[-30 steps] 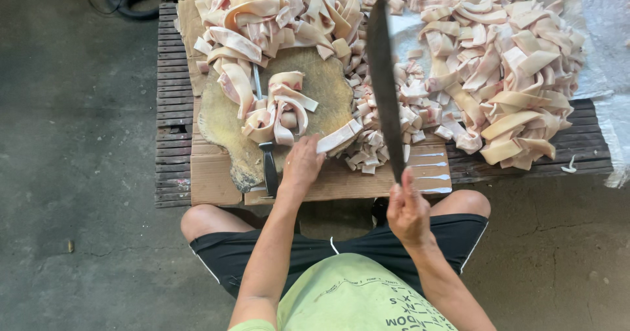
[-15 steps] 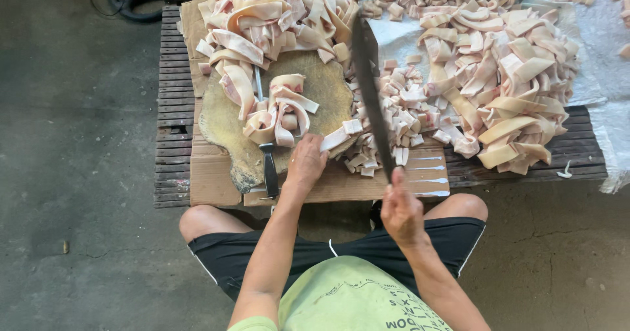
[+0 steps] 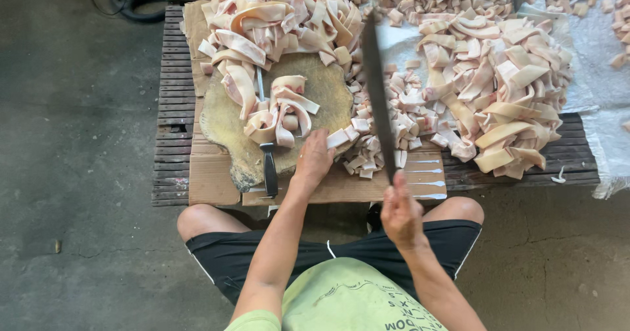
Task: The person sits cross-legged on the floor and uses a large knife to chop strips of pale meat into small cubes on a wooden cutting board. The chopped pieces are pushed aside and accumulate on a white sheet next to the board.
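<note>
Two hands work: right hand (image 3: 401, 216) grips a long dark cleaver (image 3: 378, 94); left hand (image 3: 314, 160) presses pale rubbery strips (image 3: 283, 111) onto a round wooden block (image 3: 226, 124).

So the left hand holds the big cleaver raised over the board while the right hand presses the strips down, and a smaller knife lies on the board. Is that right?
Not quite: the hands are swapped. The head view shows the right hand holding the cleaver raised, while the left hand rests on the strips at the edge of the board. The smaller knife does lie on the board.
</note>
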